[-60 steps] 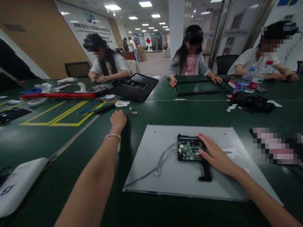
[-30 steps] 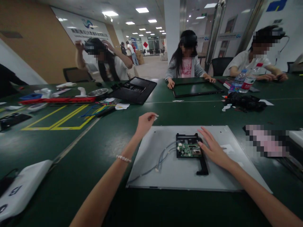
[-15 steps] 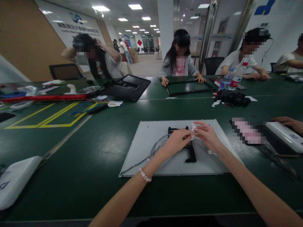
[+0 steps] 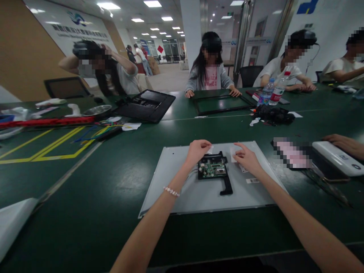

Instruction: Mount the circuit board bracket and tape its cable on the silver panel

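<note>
Left hand (image 4: pixel 200 150): thumb and forefinger together, clamped on a small translucent strip (image 4: pixel 211 149); beaded bracelet (image 4: pixel 171 191) at the wrist. Right hand (image 4: pixel 245 158): well apart from the left, forefinger extended, other fingers curled; a whitish slip (image 4: pixel 232 154) at its fingertips, whether gripped or merely touching cannot be told. Green circuit board (image 4: pixel 212 170): between the two hands and slightly nearer the wearer, seated in a black plastic bracket (image 4: pixel 226 186) whose hooked arm reaches toward the wearer. Pale grey metal panel (image 4: pixel 159 176): flat on the dark green surface (image 4: pixel 99 201), beneath both hands, carrying the board and bracket. Grey cables (image 4: pixel 193 172): just beside the board, partly hidden by the left forearm. Barcode label (image 4: pixel 252 181): on the panel, just nearer the wearer than the right hand. Black back cover (image 4: pixel 148 105): beyond the left hand and to its left. Black rectangular frame (image 4: pixel 222 112): beyond both hands, a co-worker's hands at its far edge. Black tangled bundle (image 4: pixel 273 115): beyond the right hand, to its right; two plastic bottles (image 4: pixel 279 90) farther behind. White oblong device (image 4: pixel 338 157): well right of the right hand, another person's hand (image 4: pixel 342 143) at its far side.
</note>
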Demonstrator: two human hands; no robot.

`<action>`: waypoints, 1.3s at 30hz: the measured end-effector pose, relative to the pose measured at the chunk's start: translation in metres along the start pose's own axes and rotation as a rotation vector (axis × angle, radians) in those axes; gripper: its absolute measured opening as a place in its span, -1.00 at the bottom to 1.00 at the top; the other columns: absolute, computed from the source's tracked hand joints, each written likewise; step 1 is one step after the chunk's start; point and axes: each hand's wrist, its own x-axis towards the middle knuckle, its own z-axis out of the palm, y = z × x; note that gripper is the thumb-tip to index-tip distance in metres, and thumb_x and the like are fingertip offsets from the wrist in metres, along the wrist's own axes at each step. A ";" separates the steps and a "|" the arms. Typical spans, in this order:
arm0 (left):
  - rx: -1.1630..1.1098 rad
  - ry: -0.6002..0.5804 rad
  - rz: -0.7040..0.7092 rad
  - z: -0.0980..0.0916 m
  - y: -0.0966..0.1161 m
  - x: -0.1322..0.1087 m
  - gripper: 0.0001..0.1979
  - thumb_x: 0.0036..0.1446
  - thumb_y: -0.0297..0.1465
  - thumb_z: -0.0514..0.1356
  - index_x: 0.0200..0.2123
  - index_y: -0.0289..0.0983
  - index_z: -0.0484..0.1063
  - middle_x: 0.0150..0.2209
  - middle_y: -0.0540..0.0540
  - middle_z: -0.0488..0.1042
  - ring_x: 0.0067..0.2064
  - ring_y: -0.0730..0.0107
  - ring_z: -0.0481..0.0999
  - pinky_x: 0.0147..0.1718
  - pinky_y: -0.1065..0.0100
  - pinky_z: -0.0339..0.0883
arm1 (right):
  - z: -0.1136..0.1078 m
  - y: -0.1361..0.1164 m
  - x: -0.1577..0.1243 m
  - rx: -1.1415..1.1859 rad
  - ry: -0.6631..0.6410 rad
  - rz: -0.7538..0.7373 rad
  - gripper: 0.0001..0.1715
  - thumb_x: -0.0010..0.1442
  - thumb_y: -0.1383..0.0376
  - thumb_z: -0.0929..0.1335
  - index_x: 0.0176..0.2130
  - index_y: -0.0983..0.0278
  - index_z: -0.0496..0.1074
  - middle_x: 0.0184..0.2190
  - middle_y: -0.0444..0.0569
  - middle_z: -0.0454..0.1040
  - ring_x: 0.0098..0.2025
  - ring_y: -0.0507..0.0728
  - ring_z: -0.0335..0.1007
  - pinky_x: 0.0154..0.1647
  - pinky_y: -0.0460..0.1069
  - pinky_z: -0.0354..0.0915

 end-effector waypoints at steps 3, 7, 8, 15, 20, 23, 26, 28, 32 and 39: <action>-0.051 -0.031 -0.048 0.013 -0.007 0.007 -0.92 0.02 -0.47 0.24 -0.39 -0.32 0.56 -0.40 -0.09 0.59 -0.30 0.33 0.58 -0.29 0.40 0.41 | 0.000 -0.002 0.000 0.013 -0.016 -0.005 -0.36 0.02 0.28 0.36 0.13 0.20 0.30 -0.39 -0.13 0.47 -0.43 0.07 0.44 -0.38 -0.03 0.37; 0.015 -0.052 -0.037 0.025 -0.010 0.007 -0.90 0.03 -0.49 0.23 -0.39 -0.30 0.57 -0.39 -0.07 0.59 -0.32 0.35 0.57 -0.27 0.39 0.40 | 0.000 -0.003 0.001 0.017 -0.027 -0.012 -0.36 0.03 0.29 0.35 0.13 0.22 0.30 -0.40 -0.13 0.48 -0.41 0.08 0.45 -0.35 -0.01 0.37; 0.052 -0.046 -0.042 0.026 -0.010 0.006 -0.89 0.03 -0.48 0.22 -0.39 -0.29 0.58 -0.39 -0.07 0.59 -0.33 0.36 0.56 -0.26 0.38 0.40 | 0.000 -0.003 0.001 0.014 -0.028 -0.014 -0.36 0.03 0.30 0.35 0.13 0.22 0.30 -0.40 -0.13 0.48 -0.41 0.08 0.44 -0.34 -0.01 0.36; 0.304 0.033 -0.048 0.026 -0.003 0.002 -0.86 0.01 -0.48 0.23 -0.38 -0.25 0.61 -0.39 -0.06 0.55 -0.32 0.34 0.49 -0.26 0.36 0.35 | 0.001 -0.008 0.000 -0.014 -0.024 -0.037 -0.41 0.03 0.32 0.35 0.09 0.23 0.35 -0.42 -0.14 0.50 -0.39 0.08 0.44 -0.25 0.01 0.34; 0.313 0.015 -0.079 0.025 -0.003 0.001 -0.87 0.01 -0.48 0.20 -0.40 -0.28 0.57 -0.42 -0.06 0.54 -0.35 0.34 0.49 -0.35 0.39 0.29 | 0.002 -0.009 -0.001 -0.022 -0.010 -0.042 -0.44 0.02 0.32 0.35 0.06 0.23 0.37 -0.43 -0.14 0.51 -0.40 0.08 0.44 -0.25 0.01 0.33; 0.354 0.021 -0.093 0.026 -0.002 -0.001 -0.88 0.00 -0.49 0.19 -0.43 -0.28 0.55 -0.41 -0.08 0.54 -0.34 0.33 0.48 -0.37 0.39 0.27 | 0.002 -0.008 -0.002 -0.018 -0.013 -0.048 -0.44 0.03 0.32 0.35 0.07 0.23 0.36 -0.43 -0.14 0.50 -0.40 0.08 0.45 -0.24 0.01 0.34; 0.376 0.034 -0.070 0.027 -0.001 -0.002 -0.88 0.01 -0.50 0.16 -0.45 -0.28 0.52 -0.41 -0.08 0.53 -0.35 0.34 0.47 -0.38 0.39 0.26 | 0.002 -0.008 -0.002 -0.017 -0.017 -0.053 -0.44 0.04 0.32 0.34 0.07 0.23 0.35 -0.42 -0.14 0.51 -0.36 0.10 0.46 -0.21 0.02 0.34; 0.370 0.047 -0.060 0.027 0.000 -0.002 -0.87 0.03 -0.50 0.16 -0.44 -0.28 0.51 -0.41 -0.08 0.52 -0.35 0.35 0.47 -0.38 0.40 0.27 | 0.002 -0.007 -0.002 -0.019 -0.016 -0.053 -0.44 0.05 0.32 0.35 0.08 0.22 0.35 -0.42 -0.14 0.51 -0.34 0.10 0.47 -0.20 0.02 0.34; 0.351 0.067 -0.007 0.019 0.005 0.002 -0.86 0.06 -0.49 0.15 -0.38 -0.28 0.52 -0.38 -0.08 0.51 -0.33 0.36 0.46 -0.30 0.38 0.31 | 0.002 -0.006 -0.001 -0.019 -0.012 -0.051 -0.42 0.04 0.32 0.35 0.09 0.21 0.35 -0.42 -0.14 0.51 -0.35 0.10 0.47 -0.21 0.03 0.34; 0.390 -0.328 0.402 -0.015 0.021 0.008 -0.87 0.10 -0.44 0.18 -0.33 -0.29 0.54 -0.30 -0.09 0.51 -0.23 0.36 0.49 -0.16 0.38 0.30 | 0.002 -0.007 -0.002 -0.005 -0.022 -0.061 -0.39 0.05 0.33 0.35 0.12 0.20 0.33 -0.41 -0.14 0.52 -0.35 0.09 0.48 -0.22 0.02 0.36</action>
